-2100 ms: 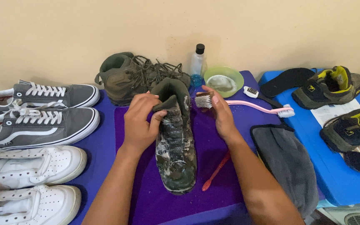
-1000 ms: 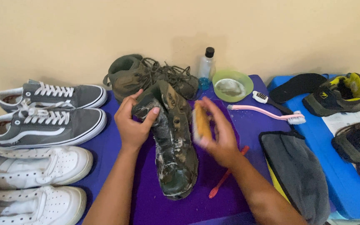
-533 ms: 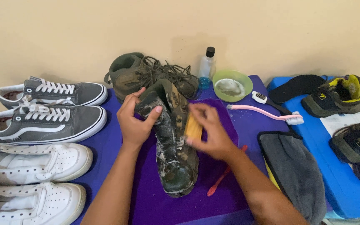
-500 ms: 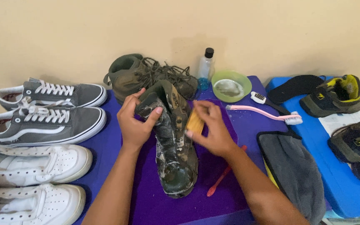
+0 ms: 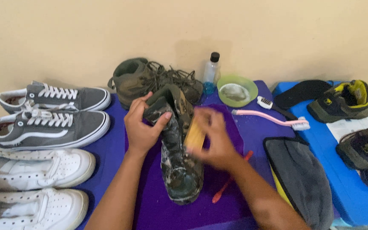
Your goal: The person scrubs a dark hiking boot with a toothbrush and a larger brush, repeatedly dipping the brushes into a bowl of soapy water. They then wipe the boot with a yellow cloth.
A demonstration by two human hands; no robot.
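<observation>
Lying on the purple mat (image 5: 150, 204), the camouflage boot (image 5: 177, 157) sits at its middle, the left hand (image 5: 141, 127) wrapped closed round the boot's collar and the blurred right hand (image 5: 216, 138) gripping a wooden brush (image 5: 194, 135) against the boot's right side.

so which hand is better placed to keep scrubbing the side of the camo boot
Right. The right hand already presses the wooden brush against the camo boot, while the left hand grips its collar to steady it.
</observation>
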